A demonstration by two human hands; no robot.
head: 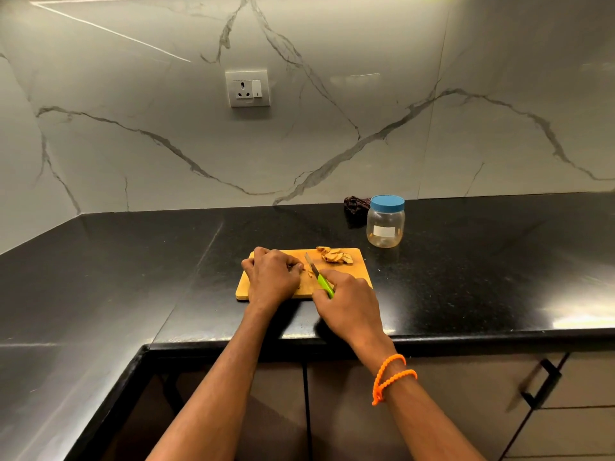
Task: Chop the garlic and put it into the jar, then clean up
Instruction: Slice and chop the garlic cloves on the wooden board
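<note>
Chopping garlic on the board (361, 271).
Left hand (271, 277) fingers curled, pinning a clove; right hand (347, 306) grips the knife (319, 277).

Both forearms reach forward. The left hand (271, 277) lies knuckles up, fingers curled under. The right hand (349, 306) grips a handle.

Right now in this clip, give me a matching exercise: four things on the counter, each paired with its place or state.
Things:
1. jar
2. knife
3. garlic pile
4. dark cloth

Places or states:
A. far right part of the cutting board
B. held in the right hand
C. against the wall, behind the jar
D. lid on, off the board

Pairs: 1-D, 2-B, 3-A, 4-C
</note>
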